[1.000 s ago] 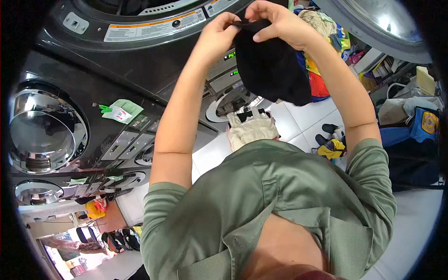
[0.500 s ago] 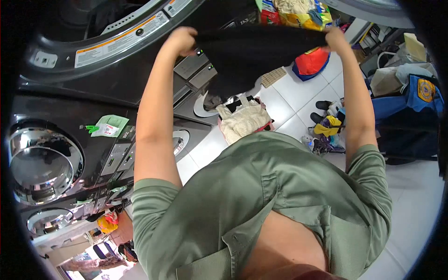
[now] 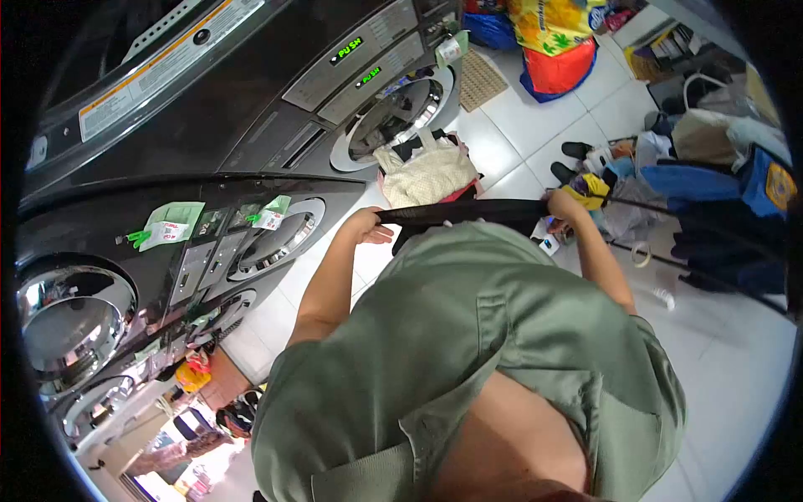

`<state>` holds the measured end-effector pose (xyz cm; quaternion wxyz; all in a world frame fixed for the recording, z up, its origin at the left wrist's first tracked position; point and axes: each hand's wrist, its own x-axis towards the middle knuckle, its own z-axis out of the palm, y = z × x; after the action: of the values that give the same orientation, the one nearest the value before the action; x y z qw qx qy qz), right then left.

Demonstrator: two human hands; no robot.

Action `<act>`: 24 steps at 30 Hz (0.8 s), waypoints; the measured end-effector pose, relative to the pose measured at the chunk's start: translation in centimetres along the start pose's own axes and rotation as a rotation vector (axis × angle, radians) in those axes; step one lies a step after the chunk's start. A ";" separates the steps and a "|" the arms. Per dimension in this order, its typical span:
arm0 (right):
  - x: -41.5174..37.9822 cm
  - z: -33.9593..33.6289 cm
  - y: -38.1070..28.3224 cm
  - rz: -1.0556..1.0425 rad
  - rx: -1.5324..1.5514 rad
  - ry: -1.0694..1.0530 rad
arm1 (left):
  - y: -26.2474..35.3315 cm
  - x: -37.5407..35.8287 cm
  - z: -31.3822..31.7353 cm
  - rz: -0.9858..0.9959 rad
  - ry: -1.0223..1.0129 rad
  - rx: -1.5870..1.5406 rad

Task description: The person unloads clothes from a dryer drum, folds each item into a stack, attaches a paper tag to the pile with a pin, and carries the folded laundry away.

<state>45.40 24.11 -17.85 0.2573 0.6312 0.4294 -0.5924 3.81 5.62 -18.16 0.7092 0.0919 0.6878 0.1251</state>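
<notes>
While the left hand (image 3: 366,226) and right hand (image 3: 562,205) each pinch an end with closed fingers, the black cloth garment (image 3: 468,213) stretches taut and level between them, just above the green shirt. Beyond its far edge sits a cream knitted bag (image 3: 427,177); bare white tiled floor (image 3: 519,117) lies past that, beside the dark front-loading washing machines (image 3: 276,109).

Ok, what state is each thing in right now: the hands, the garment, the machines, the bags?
left hand: gripping one end of the black garment
right hand: gripping the other end
black garment: stretched taut, horizontal
washer display: lit green
washer door: closed
cream bag: on floor, full
</notes>
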 end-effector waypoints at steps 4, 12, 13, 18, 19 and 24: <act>0.5 2.8 -5.9 -0.437 0.346 -0.036 | -1.0 4.1 -4.3 0.150 0.166 -0.381; 4.1 4.5 -11.8 -1.007 0.005 0.307 | -0.3 -5.1 -2.4 0.464 0.404 -0.105; 5.6 5.1 -11.6 -1.002 0.002 0.294 | -2.5 -2.9 -2.0 0.400 0.388 -0.113; 12.8 8.4 -8.4 -0.967 -0.532 0.246 | -11.8 7.9 3.0 0.274 0.421 0.391; 12.3 9.0 -8.6 -0.882 -0.721 0.253 | -12.6 8.2 3.6 0.252 0.410 0.598; 5.7 5.1 -17.8 -0.974 -0.580 0.235 | -4.3 0.5 -0.4 0.754 0.879 0.380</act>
<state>27.22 30.06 -20.98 0.0679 0.3261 0.8408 -0.4268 3.67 1.66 -19.90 0.2369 0.3939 0.8465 0.2687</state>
